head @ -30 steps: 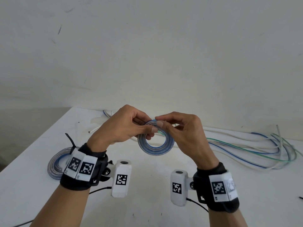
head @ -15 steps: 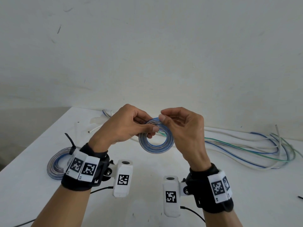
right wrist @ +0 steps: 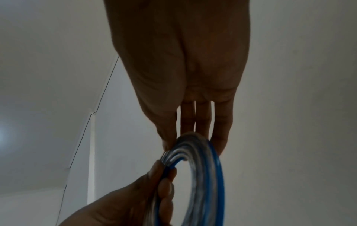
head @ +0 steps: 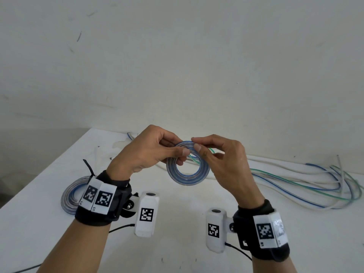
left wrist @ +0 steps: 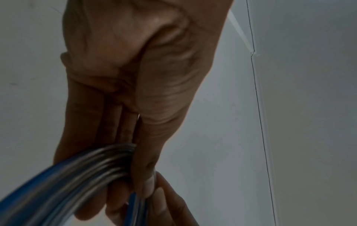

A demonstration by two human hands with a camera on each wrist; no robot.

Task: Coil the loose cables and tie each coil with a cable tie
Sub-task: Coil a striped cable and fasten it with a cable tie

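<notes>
coil [head: 188,170] of clear and blue cable held upright in air above white table [head: 177,223], between both hands. left hand [head: 145,152] pinches top left of ring, thumb in front. right hand [head: 226,156] pinches top right. second coil [head: 71,196] with black tie [head: 88,167] lies flat at left. loose cables [head: 295,180] lie at right.

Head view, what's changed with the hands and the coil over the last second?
Little. The right hand shifted its fingertip pinch slightly along the top of the held coil, which turned a touch. The left hand kept its grip on the coil's upper left. The tied coil and loose cables on the table stayed put.
</notes>
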